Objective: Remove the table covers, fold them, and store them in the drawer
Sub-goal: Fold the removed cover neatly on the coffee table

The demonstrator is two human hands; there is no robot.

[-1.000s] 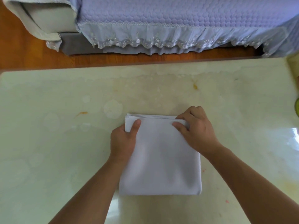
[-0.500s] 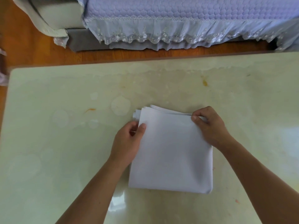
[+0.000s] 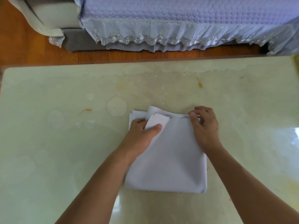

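While the folded white cover (image 3: 168,152) lay on the pale table (image 3: 48,143), the left hand (image 3: 142,135) pinched its far-left layers and the right hand (image 3: 203,126) pinched the far-right corner, where squaring loose edges before the next fold seemed advisable.

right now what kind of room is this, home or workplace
Most likely a home living room. A sofa with a quilted, lace-trimmed purple cover stands on a wooden floor beyond a pale glossy table, where two bare hands fold a white cloth.
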